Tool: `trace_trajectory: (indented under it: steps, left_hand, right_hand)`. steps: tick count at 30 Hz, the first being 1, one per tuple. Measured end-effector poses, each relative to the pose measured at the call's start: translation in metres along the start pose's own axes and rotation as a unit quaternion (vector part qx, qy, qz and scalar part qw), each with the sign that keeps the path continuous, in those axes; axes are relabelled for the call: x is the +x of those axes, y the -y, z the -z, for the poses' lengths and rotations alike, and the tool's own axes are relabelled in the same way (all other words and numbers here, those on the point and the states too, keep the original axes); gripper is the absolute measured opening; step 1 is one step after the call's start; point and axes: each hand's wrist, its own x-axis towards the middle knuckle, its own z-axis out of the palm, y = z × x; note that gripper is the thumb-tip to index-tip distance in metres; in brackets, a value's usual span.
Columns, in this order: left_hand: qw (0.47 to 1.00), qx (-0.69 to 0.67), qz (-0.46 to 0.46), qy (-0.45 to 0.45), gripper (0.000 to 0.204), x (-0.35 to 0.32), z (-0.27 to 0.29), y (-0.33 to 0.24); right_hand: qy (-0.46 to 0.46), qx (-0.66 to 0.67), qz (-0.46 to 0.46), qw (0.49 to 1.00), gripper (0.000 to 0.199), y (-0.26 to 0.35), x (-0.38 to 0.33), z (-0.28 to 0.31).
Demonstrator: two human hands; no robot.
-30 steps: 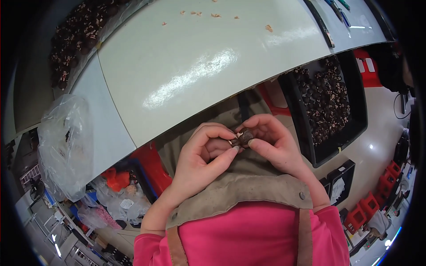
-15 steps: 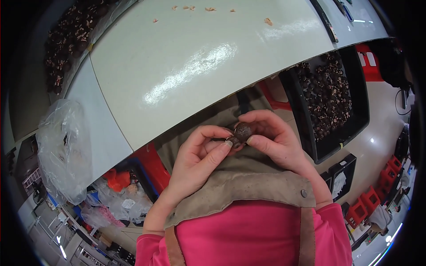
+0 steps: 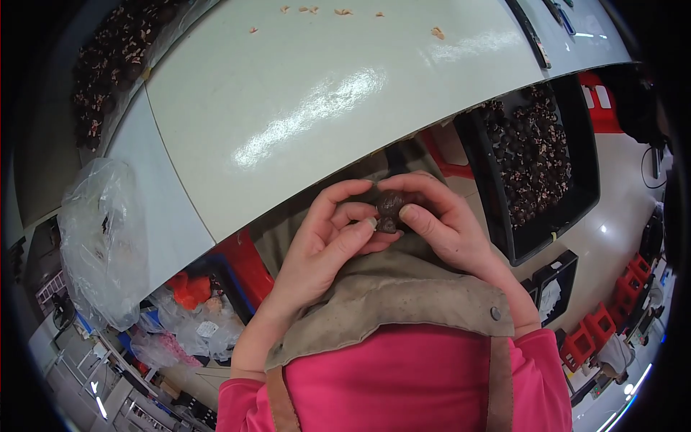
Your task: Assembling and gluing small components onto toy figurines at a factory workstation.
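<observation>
— So, where's the nut rn?

— Small dark brown nut point(image 3: 389, 207) sits right between both hands, in front of the apron bib point(image 3: 392, 302), just below the table edge point(image 3: 288, 209). Right hand point(image 3: 446, 227) wraps it from the right & top; thumb point(image 3: 421, 219) presses across its lower front. Fingers curl over it, so it's pinched, not loose.

— And the left?

— Left hand point(image 3: 327, 241) comes in from the left, thumb tip point(image 3: 367, 225) touching the nut's lower left side, index finger arched over toward the top. Both hands closed on the same nut, fingertips nearly meeting. Can't tell if the shell's cracked; too small & mostly covered.

— What's around?

— Pale shiny table w/ a few light shell bits point(image 3: 437, 32) far up top. Black tray point(image 3: 547, 165) full of dark nuts to the right, lower than the tabletop, well apart from the hands. Another heap of dark nuts point(image 3: 108, 65) at upper left. Clear plastic bag point(image 3: 101, 237) hangs at left, near the table corner. Red crates point(image 3: 590, 335) on the floor lower right.
</observation>
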Motion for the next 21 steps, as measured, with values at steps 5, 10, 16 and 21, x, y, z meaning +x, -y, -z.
trace_trajectory:
  steps: [5, 10, 16, 21]
  left_hand:
    - [1.000, -0.012, 0.010, 0.027, 0.037, 0.0036, 0.0038, 0.0006]
    - [0.997, -0.068, 0.033, 0.034, 0.038, 0.0041, 0.0063, 0.0024]
    - [0.996, -0.073, 0.030, 0.030, 0.035, 0.0039, 0.0059, 0.0048]
    - [0.996, -0.076, 0.030, 0.024, 0.032, 0.0027, 0.0068, 0.0061]
  right_hand:
    - [0.005, -0.103, 0.041, 0.994, 0.027, 0.0028, 0.0039, 0.0008]
    - [-0.004, -0.100, 0.033, 0.994, 0.025, 0.0034, 0.0057, -0.0020]
    - [0.000, -0.044, -0.006, 0.999, 0.025, -0.0006, 0.0039, -0.0022]
    - [0.004, -0.043, 0.005, 0.999, 0.024, -0.0028, 0.0037, -0.0037]
